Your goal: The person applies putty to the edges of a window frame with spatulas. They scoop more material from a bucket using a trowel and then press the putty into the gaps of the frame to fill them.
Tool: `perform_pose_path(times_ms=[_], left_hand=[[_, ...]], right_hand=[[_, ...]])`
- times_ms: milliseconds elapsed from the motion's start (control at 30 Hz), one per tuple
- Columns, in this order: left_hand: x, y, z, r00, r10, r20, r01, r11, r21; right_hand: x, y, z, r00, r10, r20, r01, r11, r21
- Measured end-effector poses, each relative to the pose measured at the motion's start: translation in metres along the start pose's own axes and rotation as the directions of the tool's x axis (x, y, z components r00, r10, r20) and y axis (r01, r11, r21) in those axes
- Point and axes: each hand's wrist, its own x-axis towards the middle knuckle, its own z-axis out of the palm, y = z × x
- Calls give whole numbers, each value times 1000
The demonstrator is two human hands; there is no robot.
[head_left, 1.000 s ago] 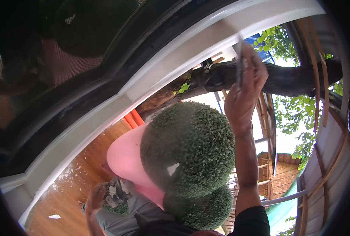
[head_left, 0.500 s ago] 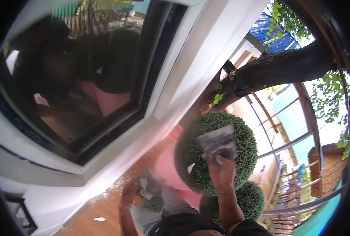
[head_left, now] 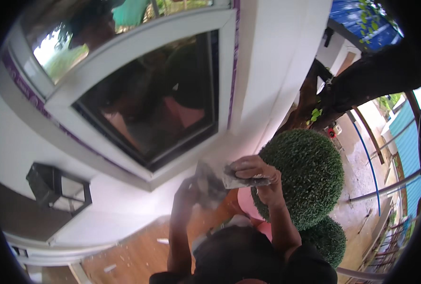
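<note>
My right hand (head_left: 262,177) is wrapped round a grey, dusty-looking folded wad (head_left: 236,182) with a pale edge; I cannot tell whether it is cloth or paper. Close to its left, my left hand (head_left: 184,195) is smeared by motion and holds a grey flat piece (head_left: 210,187), also blurred. The two grey things nearly meet in front of my body, below the lower corner of a white-framed window (head_left: 146,173). Whether they touch cannot be made out.
Right of my right hand stands a round clipped green bush ball (head_left: 305,175), with a second ball (head_left: 326,244) below and a pink pot (head_left: 248,201) beside it. A black wall lantern (head_left: 59,189) juts out at left. White scraps (head_left: 163,241) lie on the brown floor.
My view has turned toward the window wall. My right hand has come away from in front of the bush ball toward my left hand, and my left hand has risen from beside my leg.
</note>
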Motion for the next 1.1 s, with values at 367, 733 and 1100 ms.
perform_pose_path(times_ms=[367, 733, 1100], left_hand=[[-11, 28, 20, 996, 69, -55, -70, 997, -32], [-35, 6, -15, 961, 105, -256, -104, 994, 17], [-44, -15, -30, 936, 335, -109, -259, 865, 430]], right_hand=[[-6, 40, 8, 994, -6, -113, -14, 984, -178], [-33, 68, -22, 754, 602, -263, -382, 727, 571], [36, 13, 13, 915, 377, 145, -314, 890, -331]])
